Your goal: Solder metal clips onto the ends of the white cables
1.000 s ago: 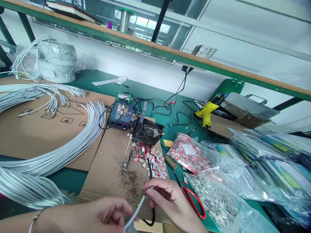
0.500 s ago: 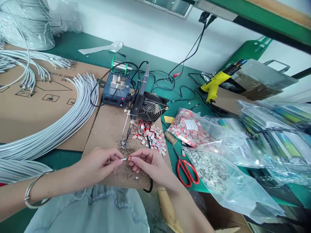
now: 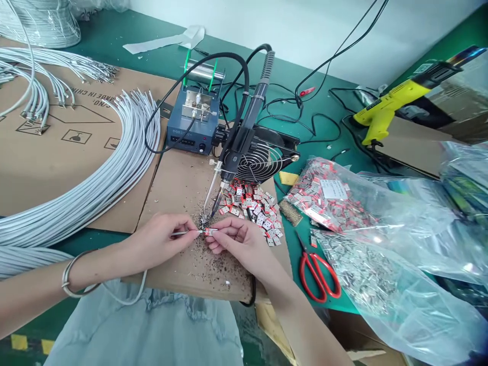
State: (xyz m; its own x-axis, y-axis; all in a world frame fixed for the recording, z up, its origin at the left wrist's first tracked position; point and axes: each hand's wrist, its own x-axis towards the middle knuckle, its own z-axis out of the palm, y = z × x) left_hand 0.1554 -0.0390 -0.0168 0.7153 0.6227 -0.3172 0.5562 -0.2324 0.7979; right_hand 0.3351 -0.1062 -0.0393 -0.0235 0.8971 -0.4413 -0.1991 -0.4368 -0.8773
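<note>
My left hand (image 3: 163, 238) pinches a thin white cable (image 3: 129, 300) close to its end, and the cable's slack hangs below the wrist. Between the thumb and fingers of my right hand (image 3: 242, 245) is a small red and silver USB connector (image 3: 209, 232). Cable end and connector meet between the fingertips; whether they are joined, I cannot tell. Just above them, a soldering iron (image 3: 240, 140) on a stand points down, with a thin metal feed tube (image 3: 210, 193) beside its tip. More red and silver connectors (image 3: 267, 213) lie in a pile right of the tip.
Behind stands a blue soldering controller (image 3: 190, 137) with a solder spool (image 3: 202, 72), next to a black fan (image 3: 263, 157). White cable bundles (image 3: 87, 188) cover cardboard at left. Right are red-handled scissors (image 3: 318, 277), bags of parts (image 3: 335, 195) and a yellow heat gun (image 3: 392, 109).
The view has shifted closer to the bench. Both hands have brought the cable end and connector nearer to the soldering iron's tip, keeping their pinch.
</note>
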